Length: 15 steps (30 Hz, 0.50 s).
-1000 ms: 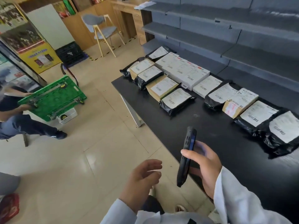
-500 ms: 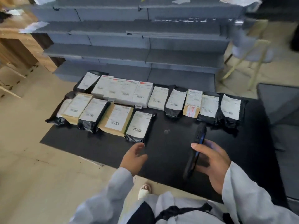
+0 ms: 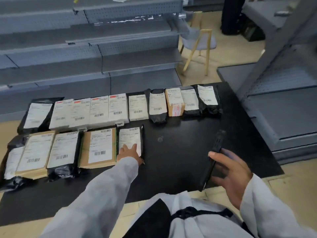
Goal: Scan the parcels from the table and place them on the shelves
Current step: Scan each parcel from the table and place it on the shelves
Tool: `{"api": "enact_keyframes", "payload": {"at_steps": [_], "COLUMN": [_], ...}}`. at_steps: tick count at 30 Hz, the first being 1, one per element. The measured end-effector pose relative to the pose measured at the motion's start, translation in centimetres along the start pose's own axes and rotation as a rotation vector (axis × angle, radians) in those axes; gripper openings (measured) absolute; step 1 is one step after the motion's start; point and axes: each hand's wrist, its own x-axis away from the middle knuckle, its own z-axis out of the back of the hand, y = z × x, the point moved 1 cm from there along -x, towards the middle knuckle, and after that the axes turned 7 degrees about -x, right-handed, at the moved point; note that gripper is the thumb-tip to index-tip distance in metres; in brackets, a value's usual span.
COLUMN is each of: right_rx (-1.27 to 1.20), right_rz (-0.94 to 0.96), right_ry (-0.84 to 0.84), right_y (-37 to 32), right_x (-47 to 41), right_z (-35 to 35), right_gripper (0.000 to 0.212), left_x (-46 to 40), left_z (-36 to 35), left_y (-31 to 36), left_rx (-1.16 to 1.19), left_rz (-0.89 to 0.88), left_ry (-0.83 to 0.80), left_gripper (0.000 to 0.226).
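Several labelled parcels lie in two rows on a black table [image 3: 180, 148]. My left hand [image 3: 128, 152] rests with straight fingers on the near end of a black parcel with a white label [image 3: 130, 138], the rightmost one of the front row. Beside it lies a brown cardboard parcel [image 3: 98, 148]. My right hand [image 3: 229, 172] grips a dark handheld scanner [image 3: 215, 152], held edge-on above the table's right part. Grey shelves [image 3: 85, 54] stand behind the table, with more grey shelves [image 3: 283, 103] to the right.
The back row holds white boxes [image 3: 89, 110], a small brown box [image 3: 175, 102] and black bags [image 3: 207, 98]. A grey chair with yellow legs [image 3: 197, 43] stands on the tiled floor between the two shelf units.
My view has swung to face the table and shelves. My left hand has reached forward and come down on the black parcel. My right hand still holds the scanner.
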Motion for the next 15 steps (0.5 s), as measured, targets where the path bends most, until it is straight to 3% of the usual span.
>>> {"api": "enact_keyframes", "payload": {"at_steps": [6,11,15], "right_rx": [-0.017,0.028,0.057], "right_rz": [0.009,-0.008,-0.029], "right_ry": [0.111,0.058,0.023], "right_y": [0.3,-0.5,-1.4], "right_x": [0.4,-0.5,-1.5], "right_z": [1.2,1.7,2.4], "right_gripper": [0.026,0.028,0.031], "left_x": [0.2,1.3,2.7], "left_z": [-1.5,-2.0,-2.8], "left_y": [0.2,1.7,3.9], "left_rx": [-0.039,-0.141,-0.087], "left_rz": [-0.009,-0.033,-0.045], "left_ry": [0.058,0.047,0.023], "left_gripper": [0.076,0.081,0.081]}}
